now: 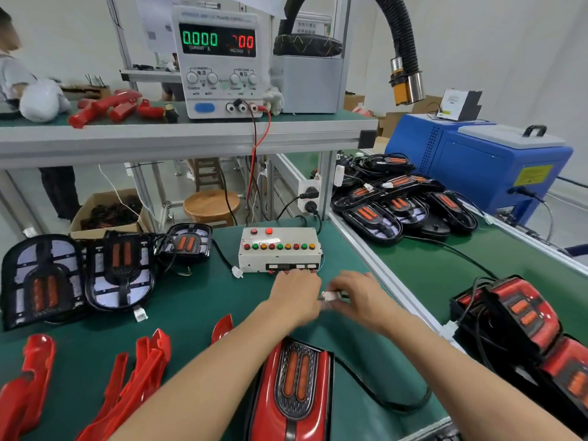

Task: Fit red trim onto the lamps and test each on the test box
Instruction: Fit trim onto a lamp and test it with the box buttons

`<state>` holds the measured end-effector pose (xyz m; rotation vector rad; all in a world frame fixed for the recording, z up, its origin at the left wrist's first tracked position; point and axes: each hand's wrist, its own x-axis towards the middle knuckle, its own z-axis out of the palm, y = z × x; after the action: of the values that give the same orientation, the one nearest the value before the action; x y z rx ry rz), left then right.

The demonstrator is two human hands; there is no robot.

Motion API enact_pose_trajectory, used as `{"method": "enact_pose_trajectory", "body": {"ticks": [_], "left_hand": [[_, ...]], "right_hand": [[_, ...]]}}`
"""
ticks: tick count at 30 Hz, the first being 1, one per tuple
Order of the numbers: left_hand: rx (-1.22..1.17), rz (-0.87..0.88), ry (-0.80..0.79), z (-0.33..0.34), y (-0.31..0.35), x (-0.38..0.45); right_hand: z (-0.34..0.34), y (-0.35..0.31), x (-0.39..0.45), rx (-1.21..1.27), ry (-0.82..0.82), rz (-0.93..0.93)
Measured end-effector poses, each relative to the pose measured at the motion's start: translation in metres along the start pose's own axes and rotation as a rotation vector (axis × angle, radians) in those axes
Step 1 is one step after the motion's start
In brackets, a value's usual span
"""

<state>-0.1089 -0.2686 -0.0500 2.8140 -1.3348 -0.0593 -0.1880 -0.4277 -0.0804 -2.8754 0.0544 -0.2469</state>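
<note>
The green tabletop [203, 300] ends on my right at a silver rail [378, 268], and beyond it runs a lower green belt [445, 275]. Open mat lies between the test box [280, 249] and the lamp [292, 389] nearest me; that is the room my hands work in. To the left the space is crowded: bare lamps [79, 278] without trim stand along the back, and loose red trim [140, 374] pieces lie in a row at the near edge. A shelf [191, 135] overhangs the back of the tabletop, carrying a power supply [219, 58] whose red and black leads drop toward the box.

The lamp by my forearms wears its red trim, glossy, around a dark grille with two orange bars. Its black cable [381, 393] loops out to the right and back toward my hands. The box is white, with a row of red, green and yellow buttons on top and sockets along its front.

Both arms reach forward, hands meeting just in front of the box. My left hand [296, 297] is curled, knuckles up, its grip closed on one side of a white plug [331, 296]. My right hand [359, 297] pinches the other side, fingers bent inward. The hands are blurred, so I cannot tell how the plug parts sit together.
</note>
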Motion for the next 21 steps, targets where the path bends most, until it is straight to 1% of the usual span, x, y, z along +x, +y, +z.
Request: {"method": "enact_pose_trajectory", "body": {"ticks": [3, 5, 7, 9, 12, 14, 16, 18, 21], "left_hand": [[-0.023, 0.068, 0.011, 0.006, -0.001, 0.0], [-0.023, 0.105, 0.071, 0.007, -0.002, -0.002], [0.006, 0.145, 0.106, 0.005, -0.002, -0.002], [0.09, 0.202, 0.093, 0.002, -0.004, -0.001], [0.178, 0.264, 0.079, -0.001, -0.008, -0.001], [0.168, 0.317, 0.056, -0.003, -0.01, -0.002], [0.152, 0.369, 0.019, -0.004, -0.011, -0.004], [0.139, 0.416, 0.014, -0.003, -0.012, -0.006], [0.094, 0.474, 0.007, 0.0, -0.015, -0.007]], "right_hand": [[-0.01, 0.001, 0.001, 0.06, 0.015, -0.044], [-0.013, 0.0, -0.001, 0.08, 0.025, -0.062], [-0.013, -0.002, -0.003, 0.082, -0.001, -0.085], [-0.013, -0.003, -0.005, 0.076, -0.036, -0.111], [-0.016, -0.003, -0.009, 0.097, -0.038, -0.101], [-0.019, -0.003, -0.011, 0.064, -0.053, -0.13], [-0.021, -0.003, -0.012, -0.015, -0.075, -0.212], [-0.025, -0.003, -0.014, -0.086, -0.08, -0.293], [-0.03, -0.004, -0.017, -0.104, -0.113, -0.346]]}}
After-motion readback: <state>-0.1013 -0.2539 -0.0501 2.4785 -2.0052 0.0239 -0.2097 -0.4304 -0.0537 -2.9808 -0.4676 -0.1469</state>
